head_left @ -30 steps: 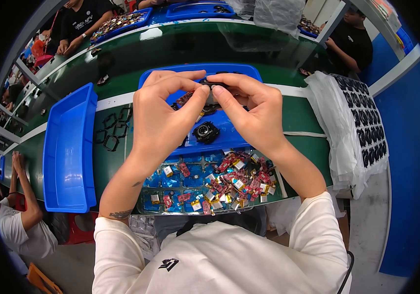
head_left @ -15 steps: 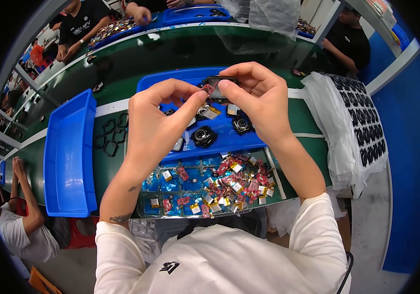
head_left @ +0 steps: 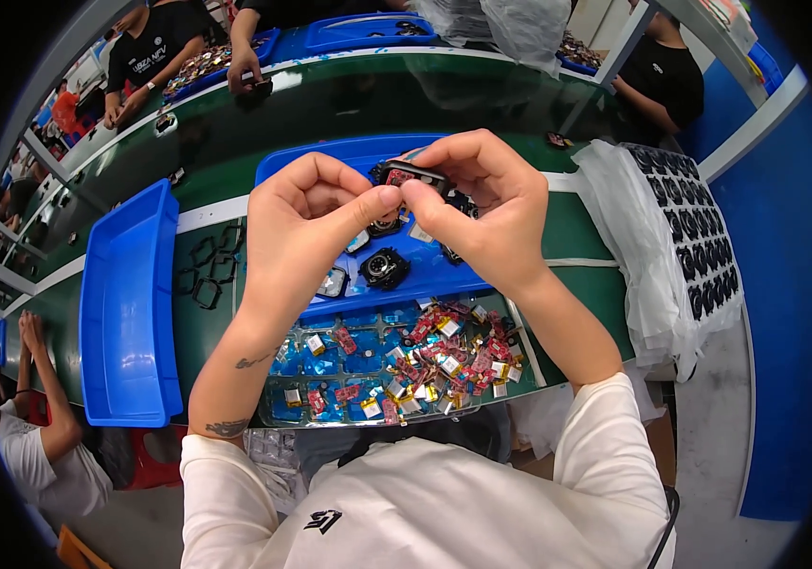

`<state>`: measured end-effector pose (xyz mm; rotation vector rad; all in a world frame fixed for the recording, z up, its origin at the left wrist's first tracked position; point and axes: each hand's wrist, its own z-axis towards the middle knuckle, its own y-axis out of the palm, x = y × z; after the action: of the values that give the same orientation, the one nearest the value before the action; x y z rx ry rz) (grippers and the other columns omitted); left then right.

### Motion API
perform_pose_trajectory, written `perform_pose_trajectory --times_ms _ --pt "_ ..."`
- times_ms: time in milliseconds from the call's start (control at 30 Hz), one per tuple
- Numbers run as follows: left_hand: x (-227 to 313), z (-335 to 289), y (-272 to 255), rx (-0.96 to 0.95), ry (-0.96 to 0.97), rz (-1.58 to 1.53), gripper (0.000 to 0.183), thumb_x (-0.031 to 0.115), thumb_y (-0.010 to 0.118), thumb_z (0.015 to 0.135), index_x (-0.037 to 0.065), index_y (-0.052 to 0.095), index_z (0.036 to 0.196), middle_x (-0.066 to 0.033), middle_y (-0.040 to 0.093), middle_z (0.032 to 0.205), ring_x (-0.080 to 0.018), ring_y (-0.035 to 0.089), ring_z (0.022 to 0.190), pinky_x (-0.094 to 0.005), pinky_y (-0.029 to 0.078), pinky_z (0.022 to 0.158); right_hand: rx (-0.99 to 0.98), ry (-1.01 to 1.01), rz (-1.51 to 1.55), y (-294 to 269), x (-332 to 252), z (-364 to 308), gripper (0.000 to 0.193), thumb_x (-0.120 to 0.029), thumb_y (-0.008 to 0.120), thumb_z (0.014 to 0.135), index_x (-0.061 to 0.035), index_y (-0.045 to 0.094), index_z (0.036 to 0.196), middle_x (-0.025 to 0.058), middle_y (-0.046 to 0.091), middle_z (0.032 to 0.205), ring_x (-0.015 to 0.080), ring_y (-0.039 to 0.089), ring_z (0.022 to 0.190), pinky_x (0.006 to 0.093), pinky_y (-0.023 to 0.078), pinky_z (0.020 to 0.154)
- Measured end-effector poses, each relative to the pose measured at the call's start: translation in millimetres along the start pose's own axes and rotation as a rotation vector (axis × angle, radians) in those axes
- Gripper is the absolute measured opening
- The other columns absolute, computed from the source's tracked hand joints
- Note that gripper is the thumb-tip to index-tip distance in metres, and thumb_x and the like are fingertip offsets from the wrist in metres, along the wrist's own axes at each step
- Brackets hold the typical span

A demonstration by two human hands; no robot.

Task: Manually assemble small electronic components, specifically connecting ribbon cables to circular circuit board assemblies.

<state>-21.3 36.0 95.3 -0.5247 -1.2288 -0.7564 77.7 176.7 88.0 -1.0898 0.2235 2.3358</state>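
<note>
In front of me, above the blue tray (head_left: 282, 163), my left hand (head_left: 297, 218) and my right hand (head_left: 501, 218) meet at a black smartwatch case (head_left: 432, 178). The fingers of my right hand are closed around its right side. A small red circuit board (head_left: 399, 177) shows at the left end of the case opening. My left thumb and fingers close on that end, partly hiding it. Below, in the tray, lie several watch bodies, among them a black one with a round back (head_left: 385, 268).
Nearer me, a clear compartment tray (head_left: 282, 365) holds red boards with silver batteries (head_left: 448, 365), heaped at its right. At left are black frames (head_left: 207, 291) and an upright blue bin (head_left: 126, 313). White plastic (head_left: 605, 199) and racked black watch parts (head_left: 695, 228) stand at right. Co-workers sit around.
The red board, pinched apart from the case before, is now at the case opening. My hands have drawn closer together. Across the bench, a co-worker's hand now holds a dark piece.
</note>
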Motion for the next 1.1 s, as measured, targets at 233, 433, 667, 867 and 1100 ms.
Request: perform_pose_trajectory --times_ms 233,433,667,867,1100 --pt "-1 -1 -1 0.02 0.062 0.087 0.019 0.008 0.072 0.08 -0.001 0.056 0.085 -0.0049 0.065 0.07 -0.0068 0.062 0.067 -0.016 0.046 0.059 -0.031 0.098 0.12 2 0 1 0.015 -0.003 0.069 0.08 0.0003 0.059 0.089 0.0064 0.066 0.084 0.009 0.063 0.078 0.0207 0.05 0.067" --pt "8 4 -7 -0.031 0.107 0.071 0.024 0.01 0.072 0.08 -0.003 0.06 0.096 -0.001 0.061 0.07 -0.003 0.054 0.063 -0.0159 0.042 0.058 -0.083 0.118 0.135 -2 2 -1 0.015 -0.005 0.071 0.078 0.0002 0.06 0.088 0.0045 0.065 0.082 0.0078 0.062 0.074 0.0201 0.049 0.064" --pt "8 6 -17 -0.083 0.15 0.144 0.012 0.009 0.07 0.081 -0.002 0.068 0.086 -0.002 0.063 0.073 -0.0047 0.057 0.066 -0.0174 0.044 0.06 -0.345 0.113 -0.052 -3 -3 1 0.019 -0.001 0.07 0.077 0.0013 0.066 0.096 0.0077 0.067 0.087 0.0123 0.066 0.08 0.0225 0.052 0.069" --pt "29 -4 -30 -0.004 0.235 0.48 0.01 0.007 0.07 0.077 -0.002 0.067 0.077 -0.0033 0.064 0.067 -0.0071 0.059 0.064 -0.021 0.045 0.06 -0.236 0.269 0.073 -18 18 25 0.016 -0.004 0.063 0.082 0.006 0.064 0.094 0.0119 0.069 0.081 0.0136 0.067 0.076 0.024 0.053 0.07" --pt "22 -12 -22 -0.808 0.388 0.848 0.019 0.011 0.072 0.069 0.004 0.067 0.087 -0.0107 0.065 0.079 -0.0291 0.062 0.081 -0.0384 0.049 0.072 0.047 0.469 -0.316 -94 170 81 0.014 -0.008 0.063 0.084 0.002 0.065 0.094 0.008 0.069 0.084 0.012 0.065 0.075 0.0221 0.049 0.065"
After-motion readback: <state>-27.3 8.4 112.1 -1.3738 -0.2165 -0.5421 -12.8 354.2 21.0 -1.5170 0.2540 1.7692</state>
